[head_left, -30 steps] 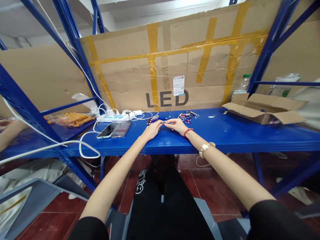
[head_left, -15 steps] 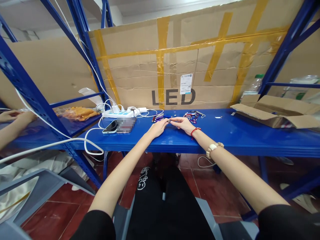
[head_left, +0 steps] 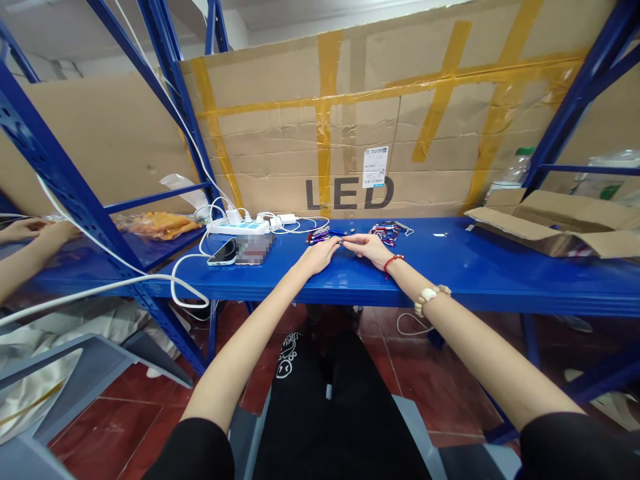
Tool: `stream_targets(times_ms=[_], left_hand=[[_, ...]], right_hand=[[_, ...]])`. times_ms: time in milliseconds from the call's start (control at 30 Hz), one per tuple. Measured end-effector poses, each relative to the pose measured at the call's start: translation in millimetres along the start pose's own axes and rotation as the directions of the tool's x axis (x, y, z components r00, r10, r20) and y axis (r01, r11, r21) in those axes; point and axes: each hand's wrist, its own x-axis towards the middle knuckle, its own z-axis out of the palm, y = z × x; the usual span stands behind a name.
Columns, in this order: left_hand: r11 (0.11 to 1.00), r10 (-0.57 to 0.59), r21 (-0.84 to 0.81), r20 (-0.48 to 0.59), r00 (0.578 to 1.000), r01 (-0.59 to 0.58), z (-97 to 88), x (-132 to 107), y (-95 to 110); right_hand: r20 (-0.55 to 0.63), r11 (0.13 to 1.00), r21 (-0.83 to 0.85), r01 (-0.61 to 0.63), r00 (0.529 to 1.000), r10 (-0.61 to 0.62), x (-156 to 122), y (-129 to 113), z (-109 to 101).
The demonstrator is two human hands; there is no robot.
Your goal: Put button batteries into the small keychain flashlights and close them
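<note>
My left hand [head_left: 321, 256] rests over the blue tabletop [head_left: 450, 270], its fingers closed in a pinch. My right hand [head_left: 367, 248] meets it fingertip to fingertip, also pinched. Whatever sits between the fingertips is very small and mostly hidden; I cannot make out its kind. Just behind my left fingers lies a pile of small shiny metallic pieces [head_left: 316, 235] in purple, red and silver. A slim blue piece [head_left: 337, 233] lies beside that pile. Behind my right hand is a second heap of coloured metal clips [head_left: 386, 233] that look like carabiners.
A white power strip [head_left: 239, 228] with plugs and cables stands at the left, a phone [head_left: 223, 252] in front. An open cardboard box [head_left: 555, 223] sits at the right. A large carton [head_left: 280, 153] walls the back. Another person's hands [head_left: 53, 231] show far left.
The whole view has shifted slightly to the right. Both hands stay together at the same spot, with only slight finger movement.
</note>
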Motion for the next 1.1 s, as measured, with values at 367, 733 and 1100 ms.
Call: stream_targets(times_ms=[367,733,1100], left_hand=[[1.000,0.005,0.014,-0.005,1.000,-0.005,3.1,1.5,-4.4],[0.999,0.039,-0.037,-0.017,0.999,-0.039,5.9,3.0,-8.5],[0.990,0.104,-0.097,-0.023,0.994,-0.105,5.2,3.2,-12.6]], right_hand=[[-0.004,1.000,-0.008,-0.002,1.000,0.002,-0.7,-0.7,0.2],[-0.009,0.999,-0.033,-0.002,1.000,0.002,2.9,5.0,-2.2],[-0.029,0.999,-0.045,-0.004,1.000,0.003,0.4,3.1,0.8]])
